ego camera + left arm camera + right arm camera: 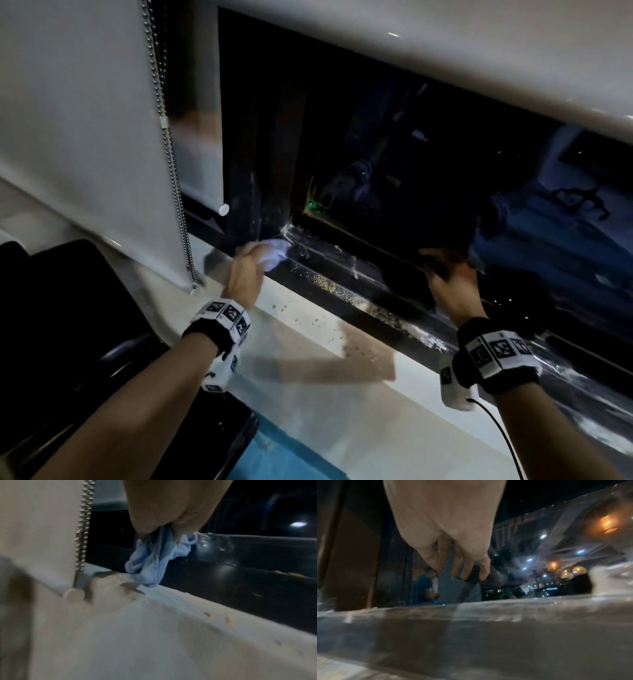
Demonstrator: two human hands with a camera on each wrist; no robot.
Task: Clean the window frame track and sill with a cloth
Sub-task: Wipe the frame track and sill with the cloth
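Nearest me in the head view, at six o'clock, I see a strip of bright blue surface (291,455) below the pale, glossy window sill (308,387), with a black glossy object (85,325) off at eight o'clock. The sill carries scattered brown crumbs (329,337) close to its far edge.

Beyond the sill runs the dark window frame track (342,291), smeared with wet streaks and a band of yellowish grit. My left hand (245,274) sits at about ten o'clock from frame centre, its fingers (185,519) clenched around a bunched light blue woven cloth (149,561). The cloth hangs down and touches the near lip of the track at its left end, just beside the sill edge.

My right hand (452,281) is at three o'clock, over the track against the dark window glass (428,171). Its fingers (467,569) hang loosely curved and grasp nothing; whether the tips touch the pane I cannot tell.

Farthest, at eleven o'clock, a white roller blind (85,120) hangs with its metal bead chain (171,154), and a second blind's bottom edge crosses at one o'clock.
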